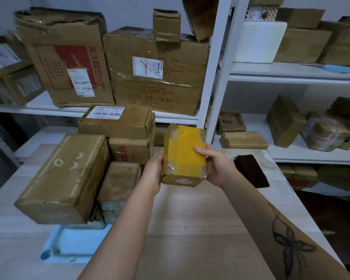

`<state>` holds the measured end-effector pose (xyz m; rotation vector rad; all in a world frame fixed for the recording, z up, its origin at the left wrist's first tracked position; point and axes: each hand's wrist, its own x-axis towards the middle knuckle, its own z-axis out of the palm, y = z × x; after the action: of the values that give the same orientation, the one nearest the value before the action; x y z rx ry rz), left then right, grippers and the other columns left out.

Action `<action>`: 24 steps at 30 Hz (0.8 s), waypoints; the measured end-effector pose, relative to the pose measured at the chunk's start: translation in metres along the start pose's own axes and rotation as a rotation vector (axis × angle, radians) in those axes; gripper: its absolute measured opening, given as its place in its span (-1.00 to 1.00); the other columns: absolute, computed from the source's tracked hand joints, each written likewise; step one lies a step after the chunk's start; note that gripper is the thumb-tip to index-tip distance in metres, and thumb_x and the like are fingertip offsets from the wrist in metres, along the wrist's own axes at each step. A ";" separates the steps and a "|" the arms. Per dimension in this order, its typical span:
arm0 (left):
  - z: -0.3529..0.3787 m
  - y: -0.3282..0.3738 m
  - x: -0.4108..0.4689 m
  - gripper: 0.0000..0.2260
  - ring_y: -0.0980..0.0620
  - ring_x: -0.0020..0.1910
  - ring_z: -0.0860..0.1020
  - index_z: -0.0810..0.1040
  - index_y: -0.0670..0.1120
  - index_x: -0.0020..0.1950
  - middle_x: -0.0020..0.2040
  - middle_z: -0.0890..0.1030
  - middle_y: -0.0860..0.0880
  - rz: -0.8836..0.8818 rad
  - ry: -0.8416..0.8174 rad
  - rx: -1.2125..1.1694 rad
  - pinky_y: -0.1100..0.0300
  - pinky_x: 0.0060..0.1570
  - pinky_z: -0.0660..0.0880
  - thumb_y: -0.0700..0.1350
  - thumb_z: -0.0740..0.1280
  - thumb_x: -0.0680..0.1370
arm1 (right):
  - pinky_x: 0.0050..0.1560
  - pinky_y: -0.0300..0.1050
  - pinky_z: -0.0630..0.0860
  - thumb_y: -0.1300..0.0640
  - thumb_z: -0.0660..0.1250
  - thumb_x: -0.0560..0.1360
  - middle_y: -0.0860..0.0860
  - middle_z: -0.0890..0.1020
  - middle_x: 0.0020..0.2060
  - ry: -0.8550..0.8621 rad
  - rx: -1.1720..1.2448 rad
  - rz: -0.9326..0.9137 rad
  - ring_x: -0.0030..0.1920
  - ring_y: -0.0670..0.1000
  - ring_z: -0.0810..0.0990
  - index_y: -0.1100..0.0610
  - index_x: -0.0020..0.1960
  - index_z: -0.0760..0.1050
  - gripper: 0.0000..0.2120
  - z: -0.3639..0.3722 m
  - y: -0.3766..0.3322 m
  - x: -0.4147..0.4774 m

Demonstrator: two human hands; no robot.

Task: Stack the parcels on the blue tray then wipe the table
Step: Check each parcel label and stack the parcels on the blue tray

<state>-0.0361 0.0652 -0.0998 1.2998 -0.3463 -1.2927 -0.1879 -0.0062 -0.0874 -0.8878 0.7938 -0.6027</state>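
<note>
Two white shelving units (pixel 281 67) fill the upper frame, crowded with cardboard boxes too many and too blurred at the edges to count. Below them, one pale wooden table (pixel 190 219) spans the lower frame. At left, a stack of brown parcels (pixel 63 178) sits on one blue tray (pixel 79 245). Five parcels can be counted, the lowest, tape-wrapped one mostly hidden, and the tray's far part is covered by them. One dark red cloth (pixel 251 170) lies flat on the table right of centre. At centre, one yellow-taped parcel (pixel 184 154) is held above the table, right of the stack. The left hand (pixel 154 168) grips its left side, fingers hidden behind. The right hand (pixel 214 164) grips its right side, thumb across the front. The right forearm carries a tattoo.
</note>
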 end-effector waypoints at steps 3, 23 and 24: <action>-0.013 0.014 -0.009 -0.71 -0.10 0.12 0.56 0.49 -0.05 0.23 0.19 0.58 -0.12 0.150 0.118 0.149 -0.03 0.14 0.49 0.06 0.14 0.63 | 0.22 0.31 0.45 0.11 0.51 0.27 0.09 0.50 0.28 -0.009 -0.010 -0.002 0.25 0.22 0.50 -0.06 0.41 0.32 -0.25 0.011 0.009 0.005; -0.080 0.039 -0.063 -0.64 -0.09 0.34 0.39 0.43 -0.10 0.39 0.42 0.35 -0.14 0.520 0.405 1.053 0.14 0.30 0.31 -0.11 0.23 0.59 | -0.03 0.04 0.53 0.13 0.24 0.56 0.10 0.56 0.11 -0.033 0.035 0.102 0.04 0.13 0.56 0.03 0.38 0.35 -0.61 0.118 0.048 0.021; -0.081 0.038 -0.067 -0.64 -0.12 0.38 0.34 0.42 -0.12 0.39 0.45 0.30 -0.16 0.513 0.400 1.108 0.12 0.32 0.29 -0.10 0.21 0.60 | -0.03 0.02 0.53 0.18 0.23 0.54 0.10 0.56 0.13 -0.046 0.042 0.104 0.04 0.12 0.56 0.06 0.39 0.35 -0.58 0.122 0.048 0.021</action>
<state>0.0251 0.1516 -0.0646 2.1360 -1.1138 -0.3148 -0.0711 0.0563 -0.0882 -0.8142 0.7786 -0.5038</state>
